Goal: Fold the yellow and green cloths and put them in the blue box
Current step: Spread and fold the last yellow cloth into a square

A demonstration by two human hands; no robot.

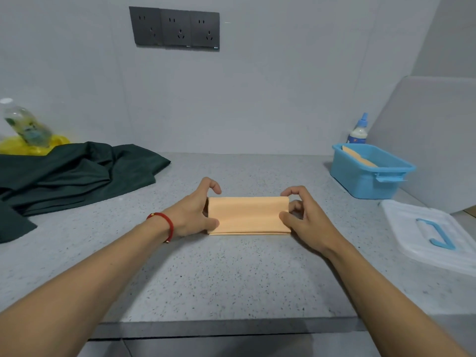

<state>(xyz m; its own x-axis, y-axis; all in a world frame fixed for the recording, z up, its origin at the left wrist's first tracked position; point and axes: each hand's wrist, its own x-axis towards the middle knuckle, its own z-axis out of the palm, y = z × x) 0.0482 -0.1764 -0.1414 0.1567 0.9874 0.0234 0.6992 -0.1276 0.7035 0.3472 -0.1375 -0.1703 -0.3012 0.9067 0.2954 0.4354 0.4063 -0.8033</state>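
The yellow cloth (248, 215), a pale orange-yellow, lay folded into a neat flat rectangle at the middle of the speckled grey counter (226, 274). The left hand (195, 212) gripped its left end and the right hand (304, 217) pinched its right end. The dark green cloth (72, 173) lay rumpled at the far left; the blue box (371, 173) stood far right, holding another folded yellow piece.

Green cloth (64, 176) cut off left; bottle (25, 127) blurred (label unreadable).
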